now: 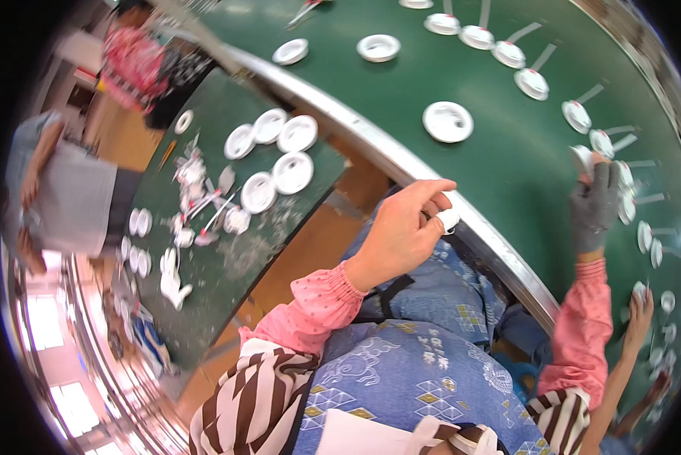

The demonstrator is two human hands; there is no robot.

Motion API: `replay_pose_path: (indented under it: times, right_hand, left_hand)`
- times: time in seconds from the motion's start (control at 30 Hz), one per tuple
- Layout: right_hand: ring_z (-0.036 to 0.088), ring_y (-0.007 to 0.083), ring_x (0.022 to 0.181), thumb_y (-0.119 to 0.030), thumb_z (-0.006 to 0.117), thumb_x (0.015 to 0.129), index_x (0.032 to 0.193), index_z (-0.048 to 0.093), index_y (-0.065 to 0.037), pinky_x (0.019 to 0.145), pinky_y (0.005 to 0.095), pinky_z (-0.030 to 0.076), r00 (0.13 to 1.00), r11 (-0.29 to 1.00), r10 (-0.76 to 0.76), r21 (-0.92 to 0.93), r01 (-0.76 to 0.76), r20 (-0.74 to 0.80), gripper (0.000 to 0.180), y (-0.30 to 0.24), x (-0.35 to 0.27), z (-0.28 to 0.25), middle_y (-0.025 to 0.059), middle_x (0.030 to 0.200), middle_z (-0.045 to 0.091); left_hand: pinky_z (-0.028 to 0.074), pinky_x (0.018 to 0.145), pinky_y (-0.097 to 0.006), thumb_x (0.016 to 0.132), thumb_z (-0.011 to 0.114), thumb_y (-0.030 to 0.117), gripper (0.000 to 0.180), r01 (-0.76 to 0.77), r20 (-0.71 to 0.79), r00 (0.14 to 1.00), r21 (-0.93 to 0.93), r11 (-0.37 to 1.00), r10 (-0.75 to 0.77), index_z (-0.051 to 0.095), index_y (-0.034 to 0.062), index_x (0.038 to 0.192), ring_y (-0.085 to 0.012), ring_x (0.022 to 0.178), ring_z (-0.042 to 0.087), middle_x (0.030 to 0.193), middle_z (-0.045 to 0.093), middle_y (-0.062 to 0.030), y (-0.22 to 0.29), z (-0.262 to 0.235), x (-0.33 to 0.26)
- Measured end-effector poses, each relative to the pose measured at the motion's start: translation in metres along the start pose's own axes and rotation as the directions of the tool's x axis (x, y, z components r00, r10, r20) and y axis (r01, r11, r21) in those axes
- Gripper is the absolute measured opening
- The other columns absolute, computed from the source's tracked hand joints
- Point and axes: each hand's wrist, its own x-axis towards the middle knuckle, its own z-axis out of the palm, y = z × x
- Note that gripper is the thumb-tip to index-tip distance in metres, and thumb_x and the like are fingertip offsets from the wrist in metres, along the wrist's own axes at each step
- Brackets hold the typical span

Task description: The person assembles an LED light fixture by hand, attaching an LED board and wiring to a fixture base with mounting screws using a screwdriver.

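My left hand (405, 231) is raised at the metal edge of the green work surface, fingers curled together. A small white piece (448, 221) shows at its thumb tip; whether it is pinched or worn there I cannot tell. Farther right, my right hand (594, 205), in a grey glove with bare fingertips, grips a white round plastic part (581, 160) by its side. It reaches over a row of similar parts, many with a white strip sticking out. Nearest to my left hand on the green surface lies a white dished disc (448, 122) with a dark hole.
More white discs (378, 48) lie farther off. On a green side table (227, 280) at left are white rings, scraps, brushes and a white glove (173, 280). A metal rail (340, 114) edges the work surface. Another person's hand (641, 307) works at right; people stand at left.
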Motion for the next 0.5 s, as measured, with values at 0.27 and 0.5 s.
replay_pose_path:
  times: [0.27, 0.5]
  right_hand:
    - [0.061, 0.0358, 0.098, -0.006, 0.060, 0.089, 0.136, 0.058, -0.007, 0.081, 0.0438, 0.051, 0.933, 0.980, -0.198, 0.096, 0.177, 0.300, 0.047, 0.056, -0.014, 0.019, 0.0157, 0.111, 0.057]
    - [0.063, 0.0358, 0.104, -0.009, 0.059, 0.094, 0.133, 0.063, -0.006, 0.086, 0.0430, 0.051, 0.931, 0.971, -0.227, 0.140, 0.194, 0.285, 0.039, -0.010, -0.003, -0.037, 0.0163, 0.115, 0.061]
  left_hand:
    - [0.055, 0.077, -0.035, 0.084, 0.063, -0.002, 0.034, -0.029, -0.314, 0.909, 0.606, 0.795, 0.273, 0.069, 0.0012, 0.117, -0.0273, 0.089, 0.070, 0.103, 0.071, -0.0155, -0.011, -0.101, -0.065]
    - [0.051, 0.087, -0.046, 0.078, 0.066, 0.004, 0.026, 0.533, -0.558, 0.811, 0.829, 0.171, 0.175, 0.071, 0.0032, 0.104, -0.0362, 0.099, 0.063, 0.100, 0.068, -0.0137, -0.034, -0.241, -0.129]
